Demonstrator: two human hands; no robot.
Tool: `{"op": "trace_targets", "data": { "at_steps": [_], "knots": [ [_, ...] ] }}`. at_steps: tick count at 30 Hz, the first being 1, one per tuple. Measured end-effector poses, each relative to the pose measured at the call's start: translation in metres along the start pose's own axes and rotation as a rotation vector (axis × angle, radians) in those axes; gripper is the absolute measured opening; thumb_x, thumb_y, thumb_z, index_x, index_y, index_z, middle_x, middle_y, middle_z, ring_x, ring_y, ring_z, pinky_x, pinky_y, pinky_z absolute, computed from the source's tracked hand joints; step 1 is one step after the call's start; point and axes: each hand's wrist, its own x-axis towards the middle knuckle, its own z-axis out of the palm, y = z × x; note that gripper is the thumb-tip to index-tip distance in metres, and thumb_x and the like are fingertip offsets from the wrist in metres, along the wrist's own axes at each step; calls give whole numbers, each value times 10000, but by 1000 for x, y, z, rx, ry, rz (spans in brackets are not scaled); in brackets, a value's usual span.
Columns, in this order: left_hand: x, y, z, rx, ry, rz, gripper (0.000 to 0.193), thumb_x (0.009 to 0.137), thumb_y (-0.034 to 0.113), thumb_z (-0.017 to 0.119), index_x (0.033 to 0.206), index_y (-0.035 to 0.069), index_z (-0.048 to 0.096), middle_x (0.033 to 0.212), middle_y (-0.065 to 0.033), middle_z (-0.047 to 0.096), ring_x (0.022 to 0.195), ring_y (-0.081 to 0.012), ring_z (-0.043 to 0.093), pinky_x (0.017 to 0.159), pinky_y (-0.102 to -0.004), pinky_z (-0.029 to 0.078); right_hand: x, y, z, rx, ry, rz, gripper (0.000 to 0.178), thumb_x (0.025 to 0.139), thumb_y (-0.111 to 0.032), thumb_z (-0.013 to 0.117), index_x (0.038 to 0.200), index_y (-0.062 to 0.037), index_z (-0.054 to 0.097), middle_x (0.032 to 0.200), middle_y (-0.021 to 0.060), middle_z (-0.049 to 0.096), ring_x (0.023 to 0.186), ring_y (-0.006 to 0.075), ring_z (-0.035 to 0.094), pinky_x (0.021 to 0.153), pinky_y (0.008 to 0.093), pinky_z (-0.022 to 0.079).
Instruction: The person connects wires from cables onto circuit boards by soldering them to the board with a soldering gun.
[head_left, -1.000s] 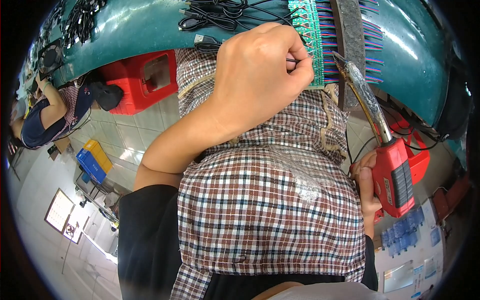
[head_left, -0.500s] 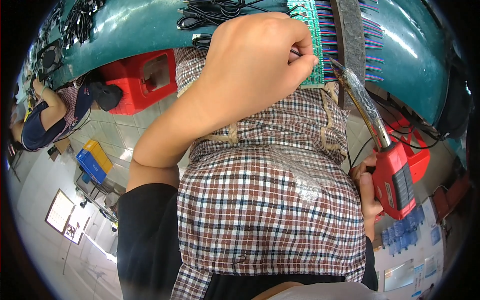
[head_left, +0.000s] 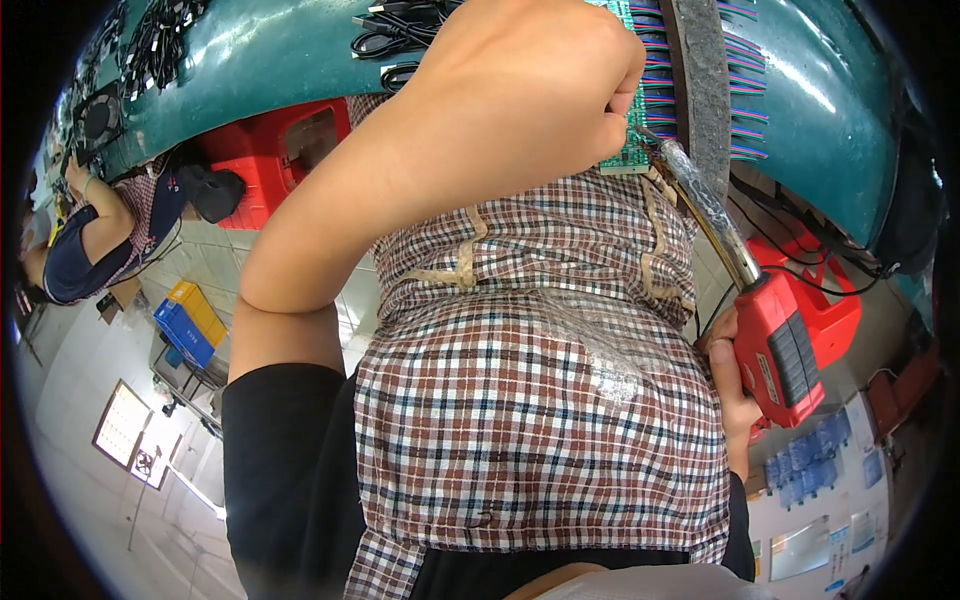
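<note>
My left hand (head_left: 540, 85) reaches over a green circuit board (head_left: 628, 160) with thumb and forefinger pinched together at its right side. A thin black cable showed in that pinch half a second ago; now the hand hides it. Thin multicoloured wires (head_left: 660, 97) stick out from the board's right edge. My right hand (head_left: 734, 385) is wrapped round the red handle of a soldering iron (head_left: 768, 330), partly hidden behind it. The iron's barrel slants up and left, and its tip is at the board's right edge, close to my left thumb.
A dark grey bar (head_left: 702, 90) lies across the wires on the green table (head_left: 270, 60). Bundled black cables (head_left: 385, 38) lie left of the board. Red stools (head_left: 255, 170) stand below the table edge. At far left a person's arm (head_left: 105, 215) shows.
My left hand has shifted slightly up and right, covering more of the board. The soldering iron has moved left, bringing its tip from the wires to the board's edge.
</note>
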Motion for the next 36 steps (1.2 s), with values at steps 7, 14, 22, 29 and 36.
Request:
{"op": "trace_targets", "data": {
  "at_steps": [7,14,22,29,36],
  "knots": [
    [0,-1,1,4,16,9,79,774,71,642,716,18,634,737,-168,654,742,-382,661,670,-457,527,0,-10,7,-12,36,84,153,859,70,628,990,6,582,861,86,563,748,173,524,677,302,426],
    [-1,0,3,9,18,7,74,771,66,637,713,19,632,737,-168,653,743,-386,660,672,-456,526,-8,0,-10,-29,-12,162,265,913,-27,713,1176,-12,686,1009,41,697,941,152,649,870,324,507],
    [-6,-16,28,145,350,194,41,710,102,711,711,66,692,693,-120,669,677,-320,681,602,-430,542,-3,5,-5,-21,12,43,163,933,11,601,1096,2,598,922,63,599,830,143,558,770,295,451],
    [-8,-8,26,168,159,85,75,728,101,710,714,65,646,759,-88,661,735,-302,669,639,-418,532,-1,0,4,219,101,72,149,916,71,538,1040,-5,502,857,92,514,689,140,466,626,278,404],
    [-10,-26,-16,199,417,61,160,840,232,741,826,72,745,839,-104,686,774,-282,657,725,-402,526,6,5,-3,230,54,-66,90,923,54,544,991,9,505,821,88,504,614,140,450,559,276,375]
  ]
}}
